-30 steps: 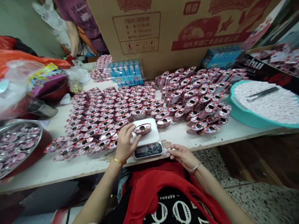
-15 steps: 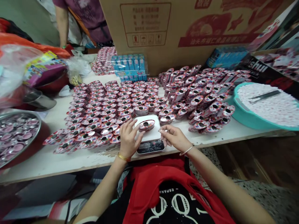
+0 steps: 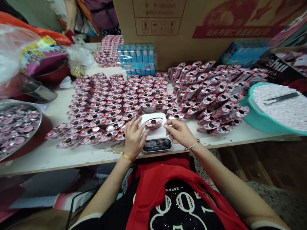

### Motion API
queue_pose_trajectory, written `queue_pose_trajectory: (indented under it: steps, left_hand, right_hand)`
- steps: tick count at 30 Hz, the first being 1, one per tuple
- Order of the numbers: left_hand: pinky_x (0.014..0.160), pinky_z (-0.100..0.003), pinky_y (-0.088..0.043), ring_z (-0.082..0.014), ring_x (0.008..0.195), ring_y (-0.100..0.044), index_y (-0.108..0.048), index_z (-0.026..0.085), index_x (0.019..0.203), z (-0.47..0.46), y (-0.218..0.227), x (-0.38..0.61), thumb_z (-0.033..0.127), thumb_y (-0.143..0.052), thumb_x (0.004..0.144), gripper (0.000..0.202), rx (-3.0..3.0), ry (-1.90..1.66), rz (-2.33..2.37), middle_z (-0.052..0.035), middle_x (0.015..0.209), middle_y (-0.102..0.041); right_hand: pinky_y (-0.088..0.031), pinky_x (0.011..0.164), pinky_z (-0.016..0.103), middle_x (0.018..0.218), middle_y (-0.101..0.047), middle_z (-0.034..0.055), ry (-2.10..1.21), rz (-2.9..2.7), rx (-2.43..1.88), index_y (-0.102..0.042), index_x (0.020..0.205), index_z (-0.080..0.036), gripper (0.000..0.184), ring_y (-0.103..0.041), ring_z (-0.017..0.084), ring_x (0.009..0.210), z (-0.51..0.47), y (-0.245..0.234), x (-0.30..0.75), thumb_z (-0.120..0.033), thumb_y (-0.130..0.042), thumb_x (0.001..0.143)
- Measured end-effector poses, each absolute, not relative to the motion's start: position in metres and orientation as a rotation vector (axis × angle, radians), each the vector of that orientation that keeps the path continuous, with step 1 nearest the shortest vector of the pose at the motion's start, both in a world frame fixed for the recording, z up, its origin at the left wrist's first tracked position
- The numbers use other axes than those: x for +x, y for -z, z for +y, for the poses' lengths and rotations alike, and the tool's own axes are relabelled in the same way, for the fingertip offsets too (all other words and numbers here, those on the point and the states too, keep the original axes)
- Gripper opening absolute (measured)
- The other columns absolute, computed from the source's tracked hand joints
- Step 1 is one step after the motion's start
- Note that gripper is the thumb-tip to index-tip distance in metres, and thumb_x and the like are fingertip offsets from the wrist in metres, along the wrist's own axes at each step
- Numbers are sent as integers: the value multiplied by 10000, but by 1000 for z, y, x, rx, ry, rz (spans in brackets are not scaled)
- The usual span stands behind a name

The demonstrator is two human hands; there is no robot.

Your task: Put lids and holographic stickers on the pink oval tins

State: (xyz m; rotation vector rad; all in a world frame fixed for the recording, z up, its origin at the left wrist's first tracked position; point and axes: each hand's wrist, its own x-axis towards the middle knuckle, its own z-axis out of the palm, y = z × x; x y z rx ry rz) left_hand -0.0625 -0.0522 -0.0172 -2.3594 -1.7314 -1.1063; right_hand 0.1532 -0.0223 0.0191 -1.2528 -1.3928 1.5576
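Note:
A small oval printed packet (image 3: 154, 123) with a dark round hole in its top stands on the white platform of a digital kitchen scale (image 3: 157, 145). My left hand (image 3: 134, 137) is beside the packet's left end, fingers apart and holding nothing. At the platform's right edge, my right hand (image 3: 179, 131) is closed in a pinch. A small white piece shows at its fingertips, too small to name surely. Rows of similar packets (image 3: 115, 107) stand upright behind and left of the scale. More packets (image 3: 211, 99), leaning and stacked, are to the right.
On the right, a teal basin (image 3: 259, 119) holds small white pieces with tweezers (image 3: 283, 98) on top. At left, a metal bowl (image 3: 39, 127) contains pink-and-silver caps. Blue wrapped boxes (image 3: 136, 59) and a large carton (image 3: 163, 48) stand behind. Another person (image 3: 105, 16) is at the back.
The view has shifted, so the table sits slightly higher. My left hand stays beside the packet, and my right hand keeps its pinch near the scale's edge.

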Motion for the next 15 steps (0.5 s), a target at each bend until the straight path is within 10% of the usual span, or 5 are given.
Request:
queue_pose_trajectory:
  steps: [15]
  left_hand:
    - [1096,-471,-288,-249,1354,-381,-576,249,1243,-37,7,-52,355,-458,928,353,-2391,1146,-1756,-94,1412,-495]
  right_hand:
    - [-280,338,164,570,-581,-51,-1633,-1195,-1298,-574,839,-177,388,-484,53,369,-35,-18,166,-523,-702,715]
